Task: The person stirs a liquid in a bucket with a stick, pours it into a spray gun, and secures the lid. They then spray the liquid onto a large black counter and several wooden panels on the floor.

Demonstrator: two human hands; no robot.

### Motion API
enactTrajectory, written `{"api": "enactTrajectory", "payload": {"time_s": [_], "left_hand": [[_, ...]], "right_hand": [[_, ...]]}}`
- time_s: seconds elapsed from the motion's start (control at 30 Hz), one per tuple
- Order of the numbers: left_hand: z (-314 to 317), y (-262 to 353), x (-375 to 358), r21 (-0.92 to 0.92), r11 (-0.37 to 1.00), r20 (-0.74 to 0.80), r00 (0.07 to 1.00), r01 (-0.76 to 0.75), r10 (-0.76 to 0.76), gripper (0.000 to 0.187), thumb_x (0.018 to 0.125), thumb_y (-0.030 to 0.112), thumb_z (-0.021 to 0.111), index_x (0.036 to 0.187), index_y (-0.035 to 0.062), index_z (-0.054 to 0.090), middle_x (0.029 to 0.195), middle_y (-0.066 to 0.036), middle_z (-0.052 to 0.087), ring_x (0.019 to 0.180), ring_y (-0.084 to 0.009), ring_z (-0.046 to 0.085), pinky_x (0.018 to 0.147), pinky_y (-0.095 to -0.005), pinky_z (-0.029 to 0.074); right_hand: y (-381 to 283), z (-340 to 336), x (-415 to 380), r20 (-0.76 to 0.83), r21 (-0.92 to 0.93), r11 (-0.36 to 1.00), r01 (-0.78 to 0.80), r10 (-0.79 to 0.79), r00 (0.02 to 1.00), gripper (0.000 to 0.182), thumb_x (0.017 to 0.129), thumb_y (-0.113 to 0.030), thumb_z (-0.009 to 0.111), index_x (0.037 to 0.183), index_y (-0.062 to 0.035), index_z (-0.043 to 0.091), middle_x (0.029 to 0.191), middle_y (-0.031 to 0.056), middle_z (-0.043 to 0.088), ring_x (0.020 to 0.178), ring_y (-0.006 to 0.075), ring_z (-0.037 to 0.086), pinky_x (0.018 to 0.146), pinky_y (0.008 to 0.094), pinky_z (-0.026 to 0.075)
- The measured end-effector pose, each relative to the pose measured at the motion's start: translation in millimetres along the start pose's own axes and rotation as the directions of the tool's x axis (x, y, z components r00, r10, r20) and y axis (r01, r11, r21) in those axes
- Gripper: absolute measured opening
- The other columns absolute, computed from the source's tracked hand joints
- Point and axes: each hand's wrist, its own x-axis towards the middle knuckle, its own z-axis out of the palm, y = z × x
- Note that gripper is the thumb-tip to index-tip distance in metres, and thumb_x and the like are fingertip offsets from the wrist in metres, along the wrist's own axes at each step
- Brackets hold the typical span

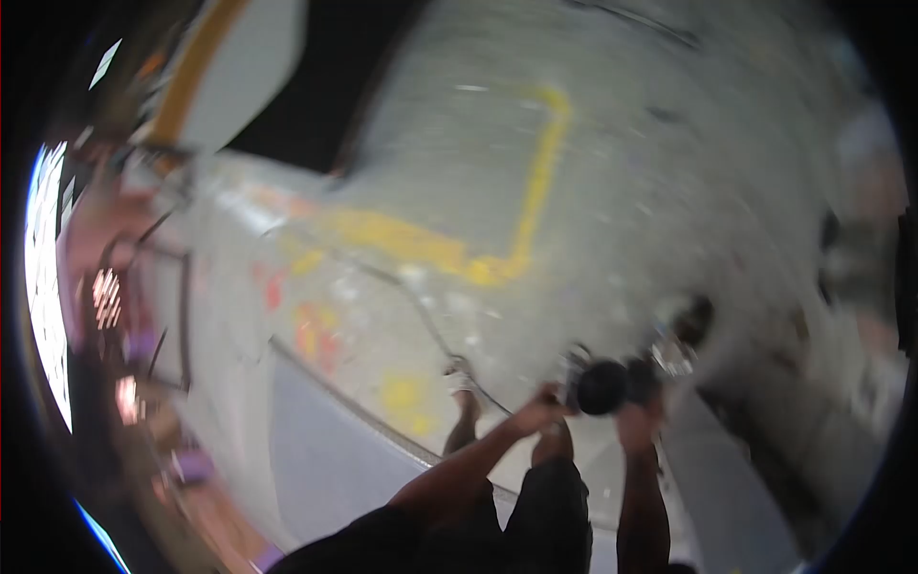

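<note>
A blurred hand-held tool with a round black top (601,386) is in front of my legs, low in the view. My left hand (545,409) is closed at its left side, beside a silvery part. On the tool's right side my right hand (639,426) wraps round a dark part. Motion blur leaves me unable to tell the tool's exact kind. Below it show my legs in dark shorts and a sandalled foot (461,375). A thin dark hose or cable (426,320) runs over the floor past that foot.
The grey floor (650,182) carries a yellow painted line (535,191) and red and yellow paint stains. Pale panels (335,430) lie near my legs. A large white curved piece with an orange-brown edge (196,72) stands at upper left, near a dark frame (185,316).
</note>
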Motion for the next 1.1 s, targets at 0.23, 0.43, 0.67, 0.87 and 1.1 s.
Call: {"api": "enactTrajectory", "payload": {"time_s": [0.23, 0.43, 0.67, 0.87, 1.1], "left_hand": [[2.4, 14.0, 42.8, -0.132, 0.985, 0.132, 0.983, -0.112, 0.129, 0.041, 0.072, 0.014, 0.07, 0.11, -0.0017, 0.065, 0.092, -0.01, 0.07, 0.084, -0.0225, 0.069, 0.073, -0.0341, 0.056], [25.9, 25.5, 64.4, -0.077, 0.99, 0.094, 0.988, -0.116, 0.123, 0.015, 0.081, 0.012, 0.067, 0.091, 0.0018, 0.07, 0.083, -0.002, 0.068, 0.076, -0.0096, 0.062, 0.071, -0.026, 0.048], [32.7, 11.0, 97.2, 0.001, 0.983, 0.126, 0.975, -0.184, 0.183, 0.017, 0.081, 0.012, 0.068, 0.094, 0.0012, 0.07, 0.081, 0.002, 0.065, 0.075, -0.0056, 0.054, 0.069, -0.0245, 0.044], [37.8, -4.9, 115.1, 0.169, 0.937, 0.168, 0.946, -0.306, 0.279, 0.024, 0.081, 0.011, 0.069, 0.102, -0.0009, 0.068, 0.085, 0.002, 0.066, 0.077, -0.0051, 0.054, 0.07, -0.0248, 0.044], [43.4, -0.9, 119.0, 0.237, 0.909, 0.186, 0.934, -0.342, 0.303, 0.025, 0.08, 0.013, 0.069, 0.1, -0.0014, 0.067, 0.085, 0.001, 0.065, 0.077, -0.006, 0.054, 0.069, -0.0246, 0.043]], "right_hand": [[48.9, 18.9, 4.9, 0.047, -0.761, 0.634, 0.14, -0.161, 0.986, 0.038, 0.105, -0.017, 0.047, 0.139, -0.0009, 0.045, 0.123, 0.0076, 0.06, 0.104, 0.011, 0.056, 0.098, 0.0257, 0.043], [28.2, -54.3, 63.6, -0.032, -0.531, 0.797, 0.287, -0.357, 0.934, 0.033, 0.104, -0.02, 0.042, 0.123, -0.0009, 0.06, 0.115, 0.0084, 0.066, 0.1, 0.0159, 0.061, 0.085, 0.0266, 0.047], [-44.1, -180.3, 142.1, 0.095, -0.995, -0.091, 0.048, -0.627, 0.773, 0.065, 0.071, -0.003, 0.075, 0.132, -0.01, 0.052, 0.111, 0.017, 0.061, 0.107, 0.0327, 0.056, 0.092, 0.0434, 0.047], [-21.2, -228.5, 203.4, 0.123, -0.966, -0.247, 0.078, -0.17, 0.978, 0.089, 0.061, -0.013, 0.089, 0.139, -0.0155, 0.044, 0.116, 0.0175, 0.059, 0.115, 0.0363, 0.054, 0.095, 0.0472, 0.046], [-23.2, -228.9, 205.8, 0.104, -0.974, -0.21, 0.08, -0.102, 0.989, 0.075, 0.066, -0.015, 0.086, 0.131, -0.022, 0.049, 0.117, 0.0132, 0.059, 0.113, 0.0364, 0.056, 0.092, 0.048, 0.046]]}}
